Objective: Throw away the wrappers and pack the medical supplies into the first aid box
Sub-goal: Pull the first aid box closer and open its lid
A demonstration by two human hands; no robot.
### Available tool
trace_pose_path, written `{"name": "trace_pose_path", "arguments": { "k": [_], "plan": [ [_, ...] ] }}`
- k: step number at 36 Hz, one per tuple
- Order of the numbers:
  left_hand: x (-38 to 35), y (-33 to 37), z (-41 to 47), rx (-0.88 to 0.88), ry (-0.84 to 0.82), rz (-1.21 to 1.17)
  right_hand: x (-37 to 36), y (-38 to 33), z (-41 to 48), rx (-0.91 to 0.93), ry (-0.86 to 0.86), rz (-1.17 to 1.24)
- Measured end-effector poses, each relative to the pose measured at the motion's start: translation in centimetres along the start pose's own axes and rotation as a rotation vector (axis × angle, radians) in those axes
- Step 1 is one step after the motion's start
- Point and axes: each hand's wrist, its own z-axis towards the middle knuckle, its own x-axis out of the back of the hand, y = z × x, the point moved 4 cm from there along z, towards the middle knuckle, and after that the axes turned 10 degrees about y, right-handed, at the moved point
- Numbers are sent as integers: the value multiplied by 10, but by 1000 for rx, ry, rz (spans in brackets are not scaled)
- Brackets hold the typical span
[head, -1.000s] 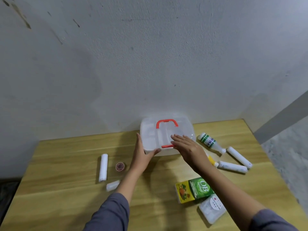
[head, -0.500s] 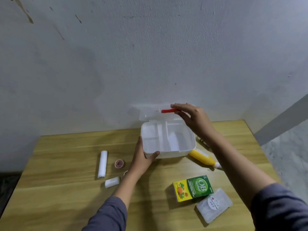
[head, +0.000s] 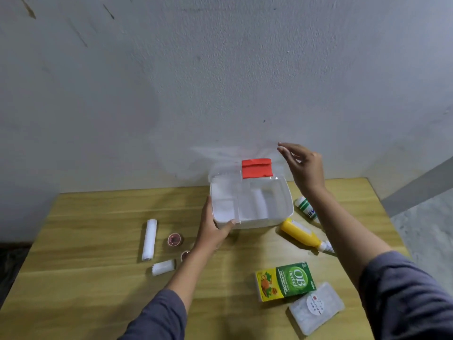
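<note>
First aid box open at back of wooden table, clear lid raised against wall. Left hand gripping front-left corner; right hand open, fingers spread beside lid. Supplies scattered around.

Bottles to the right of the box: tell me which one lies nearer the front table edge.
The yellow bottle. It lies on its side, closer to the front edge than the green-and-white bottle, which sits further back, partly behind the right forearm.
</note>
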Motion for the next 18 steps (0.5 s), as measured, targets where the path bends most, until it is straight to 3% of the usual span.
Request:
{"name": "trace_pose_path", "arguments": {
  "k": [7, 12, 18],
  "plan": [
    [-6, 4, 1, 61, 25, -57, -8, 9, -3, -256, 216, 237],
    [-11, 5, 5, 145, 57, -180, -13, 9, 3, -333, 278, 373],
    [-7, -1, 4, 149, 42, -142, -15, -1, 13, -367, 321, 478]
  ]
}}
